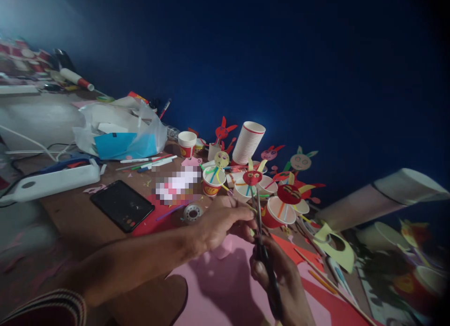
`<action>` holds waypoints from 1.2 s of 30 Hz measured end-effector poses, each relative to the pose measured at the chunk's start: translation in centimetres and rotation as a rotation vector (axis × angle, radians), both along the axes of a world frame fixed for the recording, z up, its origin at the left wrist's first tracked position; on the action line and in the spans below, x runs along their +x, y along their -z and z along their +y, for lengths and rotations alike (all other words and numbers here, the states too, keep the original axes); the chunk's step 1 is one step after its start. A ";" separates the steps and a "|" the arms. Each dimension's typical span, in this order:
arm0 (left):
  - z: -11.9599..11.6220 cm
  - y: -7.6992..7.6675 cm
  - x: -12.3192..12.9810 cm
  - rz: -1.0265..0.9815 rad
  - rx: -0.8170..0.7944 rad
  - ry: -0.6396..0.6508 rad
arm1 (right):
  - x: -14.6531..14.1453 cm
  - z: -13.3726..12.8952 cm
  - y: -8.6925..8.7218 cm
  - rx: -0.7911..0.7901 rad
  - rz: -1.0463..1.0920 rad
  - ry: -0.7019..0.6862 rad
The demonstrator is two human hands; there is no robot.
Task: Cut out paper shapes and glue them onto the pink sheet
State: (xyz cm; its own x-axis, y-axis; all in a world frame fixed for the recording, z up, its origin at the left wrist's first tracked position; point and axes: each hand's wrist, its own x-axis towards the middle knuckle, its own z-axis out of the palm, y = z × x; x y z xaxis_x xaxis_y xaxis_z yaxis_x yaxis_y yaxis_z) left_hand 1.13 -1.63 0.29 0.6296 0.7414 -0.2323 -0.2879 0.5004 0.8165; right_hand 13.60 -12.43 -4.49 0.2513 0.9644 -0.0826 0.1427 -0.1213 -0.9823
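It seems a craft workplace: on the counter (70, 232), around the left grip (225, 223) and right grip (277, 269), there are paper cups with cut-paper faces (288, 194), coloured paper (218, 288) and pens (154, 163).

Left hand (221, 223) pinching; right (287, 272) apparently curled

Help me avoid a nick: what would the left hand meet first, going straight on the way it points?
Most likely the scissors, held in the right hand just beyond the fingertips of the left hand; one view leaves the depth unclear.
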 end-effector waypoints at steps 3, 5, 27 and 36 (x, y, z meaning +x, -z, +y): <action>0.0 0.0 0.0 -0.007 -0.002 0.006 | 0.1 0.0 0.1 0.003 0.017 -0.002; 0.0 0.1 0.0 -0.005 0.000 0.009 | 0.1 0.0 0.0 0.011 0.001 0.002; 0.4 0.2 -0.2 0.047 0.017 0.041 | -0.1 -0.1 -0.9 -0.013 0.000 0.087; 0.8 0.4 -0.2 0.038 0.018 0.072 | 1.0 -0.2 -1.4 -0.092 -0.031 0.002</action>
